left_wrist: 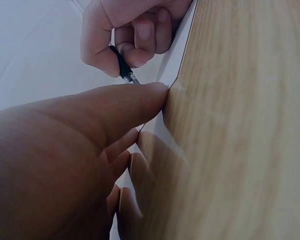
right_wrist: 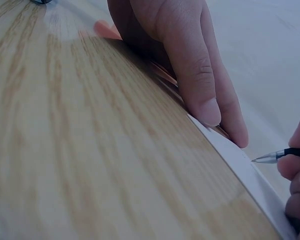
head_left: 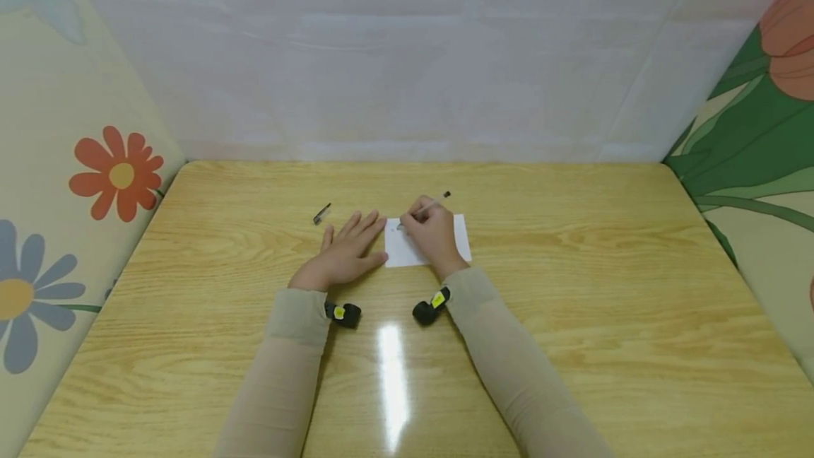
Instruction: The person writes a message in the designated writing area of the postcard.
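Note:
My right hand (head_left: 434, 233) grips a pen (head_left: 434, 205) with a clear barrel and a dark end. In the right wrist view the silver tip of the pen (right_wrist: 268, 158) meets the white paper (right_wrist: 240, 167), beyond a dark grip. Small marks show near the top left of the paper (head_left: 402, 251) in the head view. My left hand (head_left: 346, 251) lies on the table with its fingers spread, thumb and fingertips right at the paper's left edge. The left wrist view shows the thumb (left_wrist: 130, 102) stretched out to the paper's corner.
A pen cap (head_left: 322, 213) lies on the wooden table (head_left: 572, 302), just beyond the left hand. Dark wrist cameras sit on both wrists. A white cloth (head_left: 407, 76) hangs behind the table, and flower-patterned panels (head_left: 114, 175) stand at both sides.

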A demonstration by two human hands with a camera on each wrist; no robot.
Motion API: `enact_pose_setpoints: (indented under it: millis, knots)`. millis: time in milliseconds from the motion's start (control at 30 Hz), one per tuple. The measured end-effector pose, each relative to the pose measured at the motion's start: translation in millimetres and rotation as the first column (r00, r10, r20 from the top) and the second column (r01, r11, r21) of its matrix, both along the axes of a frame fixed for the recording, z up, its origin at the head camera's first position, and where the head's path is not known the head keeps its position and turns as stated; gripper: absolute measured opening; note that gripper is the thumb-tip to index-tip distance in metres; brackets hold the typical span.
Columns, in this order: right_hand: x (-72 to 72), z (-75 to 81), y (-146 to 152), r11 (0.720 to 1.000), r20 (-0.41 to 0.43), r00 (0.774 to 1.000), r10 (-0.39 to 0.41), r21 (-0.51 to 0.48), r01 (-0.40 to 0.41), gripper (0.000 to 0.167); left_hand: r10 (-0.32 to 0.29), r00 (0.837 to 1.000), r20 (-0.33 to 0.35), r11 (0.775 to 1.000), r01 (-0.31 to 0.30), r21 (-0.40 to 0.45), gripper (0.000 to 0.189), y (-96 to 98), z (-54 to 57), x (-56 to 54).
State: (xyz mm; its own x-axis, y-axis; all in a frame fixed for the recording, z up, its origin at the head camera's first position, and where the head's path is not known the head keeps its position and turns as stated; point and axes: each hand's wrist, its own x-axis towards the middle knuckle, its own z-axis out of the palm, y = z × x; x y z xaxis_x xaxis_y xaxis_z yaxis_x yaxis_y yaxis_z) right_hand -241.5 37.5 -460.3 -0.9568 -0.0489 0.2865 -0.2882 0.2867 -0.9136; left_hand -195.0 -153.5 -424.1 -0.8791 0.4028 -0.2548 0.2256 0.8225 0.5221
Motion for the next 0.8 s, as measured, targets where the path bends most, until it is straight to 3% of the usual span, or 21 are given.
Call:
enact_pose_setpoints:
  millis: [800]
  knots:
    - [0.3, 0.0, 1.5, 1.000, -0.010, 1.000, 0.016, 0.010, -0.016, 0.012, -0.007, 1.000, -0.009, 1.000, 0.006, -0.022, 0.071, 0.4, -1.5, -1.0]
